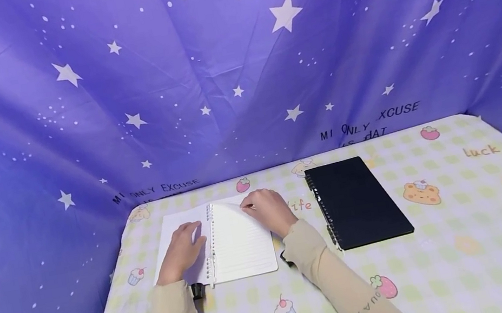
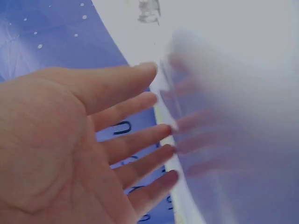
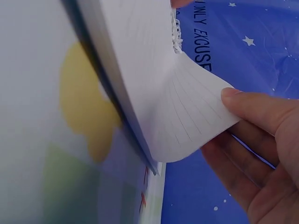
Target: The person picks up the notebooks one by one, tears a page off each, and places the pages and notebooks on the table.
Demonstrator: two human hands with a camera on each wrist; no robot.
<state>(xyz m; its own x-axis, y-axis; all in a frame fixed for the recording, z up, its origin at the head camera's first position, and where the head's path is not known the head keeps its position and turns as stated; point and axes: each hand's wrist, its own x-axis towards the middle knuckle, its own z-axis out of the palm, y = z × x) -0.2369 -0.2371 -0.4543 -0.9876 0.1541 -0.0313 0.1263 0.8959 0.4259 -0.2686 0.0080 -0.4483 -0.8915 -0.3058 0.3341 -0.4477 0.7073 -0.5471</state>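
Note:
An open ring-bound notebook (image 1: pixel 241 251) with lined white pages lies on the table, its white rings running down the middle. My right hand (image 1: pixel 269 211) pinches the upper right corner of a lined page (image 3: pixel 196 107) between thumb and fingers, and the page bends up from the stack. On the notebook's left side, my left hand (image 1: pixel 183 250) has its fingers extended beside a smooth, glossy sheet (image 2: pixel 243 140) that reflects them. Nothing is held in the left hand; whether its fingertips touch the sheet, I cannot tell.
A closed black ring-bound notebook (image 1: pixel 362 202) lies to the right. A small black object (image 1: pixel 198 291) shows below the open notebook's left side. The checked tablecloth (image 1: pixel 475 263) has printed cupcakes and strawberries. A purple star-patterned curtain (image 1: pixel 218 74) stands behind the table.

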